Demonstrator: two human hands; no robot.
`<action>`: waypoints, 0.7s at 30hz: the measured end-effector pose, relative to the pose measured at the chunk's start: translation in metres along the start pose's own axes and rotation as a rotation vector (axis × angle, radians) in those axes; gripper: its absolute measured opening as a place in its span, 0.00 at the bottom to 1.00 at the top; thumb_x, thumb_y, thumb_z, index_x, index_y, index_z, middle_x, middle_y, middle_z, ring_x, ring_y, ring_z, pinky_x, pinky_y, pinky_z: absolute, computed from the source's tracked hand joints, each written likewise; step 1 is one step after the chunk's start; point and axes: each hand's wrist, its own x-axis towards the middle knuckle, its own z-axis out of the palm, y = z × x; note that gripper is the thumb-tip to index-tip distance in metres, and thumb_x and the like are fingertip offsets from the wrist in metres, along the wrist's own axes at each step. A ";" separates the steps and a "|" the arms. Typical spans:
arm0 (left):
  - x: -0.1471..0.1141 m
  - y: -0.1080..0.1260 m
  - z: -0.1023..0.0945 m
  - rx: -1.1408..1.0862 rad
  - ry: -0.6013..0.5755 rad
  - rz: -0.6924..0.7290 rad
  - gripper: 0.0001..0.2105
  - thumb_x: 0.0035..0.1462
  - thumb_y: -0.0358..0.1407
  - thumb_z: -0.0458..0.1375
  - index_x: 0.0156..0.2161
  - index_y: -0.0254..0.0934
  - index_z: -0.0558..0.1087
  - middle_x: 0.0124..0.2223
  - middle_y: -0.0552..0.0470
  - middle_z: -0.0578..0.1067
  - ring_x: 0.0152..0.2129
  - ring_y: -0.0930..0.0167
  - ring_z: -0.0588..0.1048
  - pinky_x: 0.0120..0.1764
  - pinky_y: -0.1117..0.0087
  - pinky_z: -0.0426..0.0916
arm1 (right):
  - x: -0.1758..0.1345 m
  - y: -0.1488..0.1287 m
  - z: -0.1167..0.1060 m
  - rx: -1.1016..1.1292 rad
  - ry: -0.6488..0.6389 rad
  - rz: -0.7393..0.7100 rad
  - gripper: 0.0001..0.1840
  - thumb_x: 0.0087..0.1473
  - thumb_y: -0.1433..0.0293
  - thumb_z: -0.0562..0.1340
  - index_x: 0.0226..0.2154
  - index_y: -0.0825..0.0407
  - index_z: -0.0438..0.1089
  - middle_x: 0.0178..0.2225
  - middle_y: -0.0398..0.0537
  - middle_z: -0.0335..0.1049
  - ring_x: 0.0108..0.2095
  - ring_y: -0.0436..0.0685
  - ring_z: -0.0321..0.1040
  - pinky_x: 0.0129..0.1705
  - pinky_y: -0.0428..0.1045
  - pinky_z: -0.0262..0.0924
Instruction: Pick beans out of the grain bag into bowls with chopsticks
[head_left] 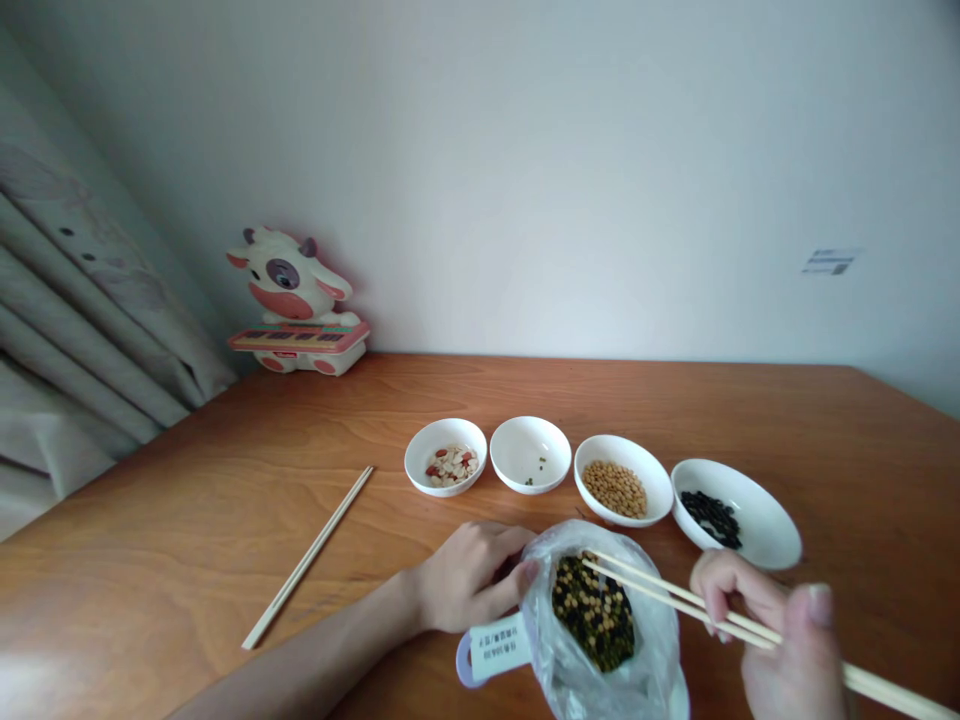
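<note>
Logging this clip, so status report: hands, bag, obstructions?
Left hand touching plastic bag. Right hand holding chopsticks, tips at mixed beans inside. Bag's mouth open, only chopsticks crossing it; four bowls beyond.

We see an open, translucent plastic bag [656, 645] holding mixed green, yellow and dark beans [596, 622], two slim pale wooden chopsticks [660, 598] slanting over them.

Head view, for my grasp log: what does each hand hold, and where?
Right hand: chopsticks, partway along. Left hand: plastic bag, apparently by its left rim.
</note>
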 end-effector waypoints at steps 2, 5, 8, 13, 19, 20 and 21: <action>0.000 0.000 -0.001 -0.008 0.004 0.004 0.14 0.75 0.43 0.46 0.47 0.38 0.70 0.40 0.47 0.79 0.35 0.67 0.77 0.40 0.70 0.68 | 0.001 0.002 -0.003 -0.013 -0.034 0.006 0.44 0.64 0.37 0.35 0.17 0.49 0.62 0.18 0.48 0.57 0.20 0.54 0.54 0.22 0.52 0.53; 0.000 0.001 -0.001 -0.011 0.004 0.010 0.14 0.75 0.43 0.47 0.48 0.37 0.71 0.40 0.47 0.79 0.35 0.68 0.77 0.40 0.70 0.68 | 0.003 0.013 -0.011 -0.036 -0.124 -0.007 0.46 0.63 0.36 0.34 0.18 0.49 0.64 0.19 0.49 0.59 0.21 0.55 0.56 0.22 0.52 0.54; 0.000 0.001 -0.002 0.000 0.001 0.011 0.15 0.75 0.43 0.46 0.48 0.37 0.71 0.39 0.48 0.79 0.34 0.68 0.77 0.38 0.70 0.67 | 0.005 0.020 -0.014 -0.043 -0.141 -0.006 0.46 0.63 0.36 0.34 0.18 0.49 0.65 0.19 0.49 0.60 0.21 0.55 0.56 0.22 0.52 0.54; 0.001 0.001 -0.002 0.010 0.007 0.017 0.16 0.75 0.44 0.46 0.49 0.37 0.71 0.40 0.47 0.79 0.34 0.68 0.77 0.38 0.70 0.66 | 0.009 0.017 -0.002 -0.022 -0.105 -0.023 0.45 0.64 0.37 0.35 0.17 0.48 0.63 0.17 0.48 0.57 0.20 0.55 0.55 0.22 0.52 0.51; 0.001 0.002 -0.003 0.011 0.012 0.031 0.15 0.75 0.44 0.46 0.48 0.37 0.71 0.39 0.48 0.79 0.33 0.69 0.76 0.37 0.70 0.65 | 0.008 0.012 0.011 -0.022 -0.088 -0.020 0.44 0.64 0.37 0.36 0.16 0.48 0.62 0.16 0.47 0.57 0.19 0.54 0.53 0.22 0.52 0.48; 0.001 0.002 -0.003 0.007 0.015 0.031 0.15 0.75 0.43 0.46 0.48 0.37 0.71 0.38 0.48 0.79 0.32 0.69 0.76 0.37 0.70 0.65 | 0.006 0.010 0.013 -0.017 -0.055 -0.010 0.44 0.65 0.38 0.35 0.16 0.48 0.61 0.16 0.47 0.57 0.20 0.54 0.53 0.22 0.52 0.48; 0.001 0.002 -0.003 0.001 0.016 0.031 0.15 0.75 0.43 0.46 0.48 0.37 0.71 0.38 0.48 0.79 0.32 0.69 0.76 0.37 0.70 0.65 | 0.005 0.007 0.016 -0.011 -0.031 -0.002 0.44 0.65 0.38 0.36 0.16 0.49 0.61 0.17 0.47 0.56 0.20 0.54 0.53 0.23 0.52 0.48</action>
